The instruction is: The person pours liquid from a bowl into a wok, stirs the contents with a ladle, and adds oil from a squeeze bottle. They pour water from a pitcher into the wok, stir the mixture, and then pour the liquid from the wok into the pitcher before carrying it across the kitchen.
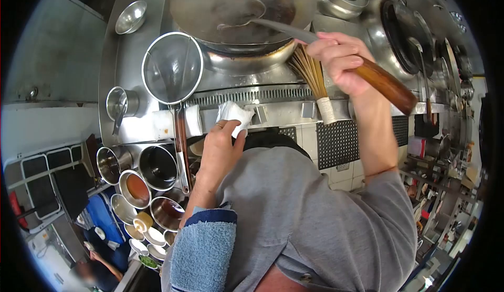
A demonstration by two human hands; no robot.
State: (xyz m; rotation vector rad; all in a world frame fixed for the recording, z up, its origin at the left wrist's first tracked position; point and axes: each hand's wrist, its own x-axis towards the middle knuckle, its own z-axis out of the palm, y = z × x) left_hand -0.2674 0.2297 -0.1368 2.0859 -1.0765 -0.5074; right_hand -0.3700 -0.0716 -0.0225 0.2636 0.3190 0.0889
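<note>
In my right hand [341, 61] is a ladle [386, 85], its wooden handle wrapped by my fingers. The ladle's bowl end reaches into a large steaming wok [186, 8] of dark liquid, where steam partly blurs it. My left hand [221, 142] grips a folded white cloth [233, 114] at the stove's front edge, thumb and fingers pressed to it. Left of that hand, a round mesh strainer [173, 66] lies with its handle toward me. A bamboo wok brush [312, 77] stands below my right wrist, bristles toward the wok.
Metal pots of sauces [137, 189] and seasoning bowls crowd the lower left. A metal cup [122, 102] and a small bowl [131, 17] sit on the left counter. Another wok [404, 35] is at right. Another person's arm [107, 264] shows at lower left.
</note>
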